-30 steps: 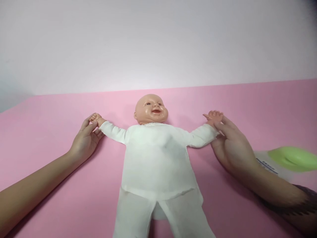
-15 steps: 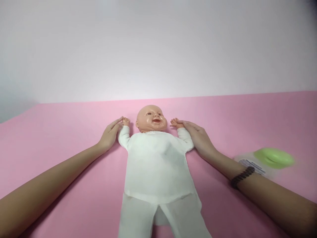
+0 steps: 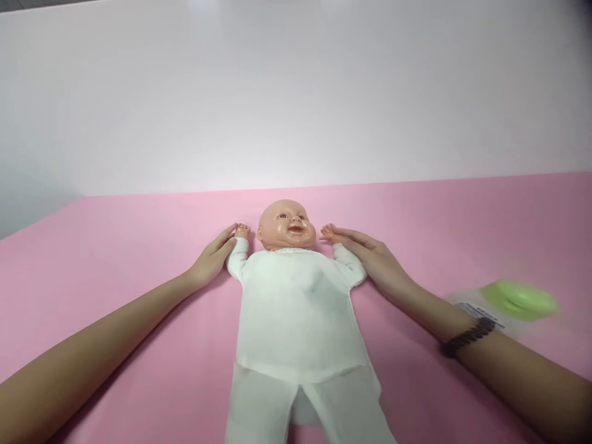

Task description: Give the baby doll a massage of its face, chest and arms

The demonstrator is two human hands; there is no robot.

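Note:
A baby doll (image 3: 296,296) in a white top and white trousers lies on its back on the pink surface (image 3: 115,246), head away from me. Both its arms are bent up beside its head. My left hand (image 3: 211,258) lies along the doll's arm on the left, fingers together, fingertips at its small hand (image 3: 242,231). My right hand (image 3: 375,259) holds the other arm the same way, fingertips at the doll's other hand (image 3: 327,232). A dark bead bracelet (image 3: 468,337) circles my right wrist.
A pale pack with a printed label and a green lid (image 3: 518,298) lies on the pink surface to the right, just beyond my right forearm. A plain white wall (image 3: 296,92) rises behind the surface's far edge.
My hands have brought the doll's arms from spread out sideways up to either side of its head. In the last half second they shifted only slightly.

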